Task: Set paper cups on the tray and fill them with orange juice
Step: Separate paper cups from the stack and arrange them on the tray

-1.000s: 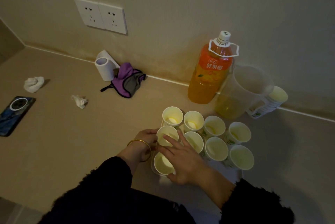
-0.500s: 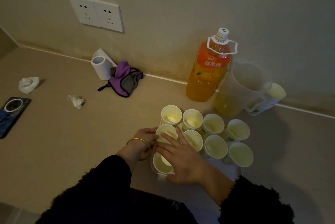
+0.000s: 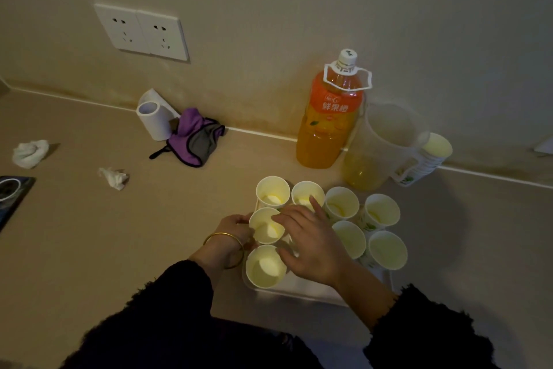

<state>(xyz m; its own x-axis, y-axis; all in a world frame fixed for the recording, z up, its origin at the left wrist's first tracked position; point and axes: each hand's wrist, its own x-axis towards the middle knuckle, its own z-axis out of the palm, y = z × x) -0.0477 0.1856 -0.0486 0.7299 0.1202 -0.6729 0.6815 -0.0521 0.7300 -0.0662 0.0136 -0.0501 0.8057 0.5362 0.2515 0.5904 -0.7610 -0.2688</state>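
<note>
Since the earlier frame the right hand has been carried farther back over the cups, so that its fingertips now reach the second cup of the back row. The left hand has kept its place.

Nearest, at lower centre of the frame, the white tray is seen on the tabletop, with a front cup standing at its near left corner. Just behind it the middle-left cup is held by the left hand, whose grip is curled round the cup's left wall. The right hand's grip is spread, with the fingers straight and laid across the rims. Nothing is pinched, and one cup is judged to be hidden beneath the palm. To the right, further paper cups are packed rim to rim in rows. Whether any juice is in them cannot be told in the dim light.

Farther back, right of centre, a clear pitcher with a little juice at its bottom stands just beside the capped orange juice bottle. A stack of spare cups is seen just behind the pitcher.

The step in hand is judged to be the setting and squaring of cups on the tray. For the next move both hands would have to be withdrawn and the pitcher or bottle taken up. The cups are light and could easily be tipped.
</note>
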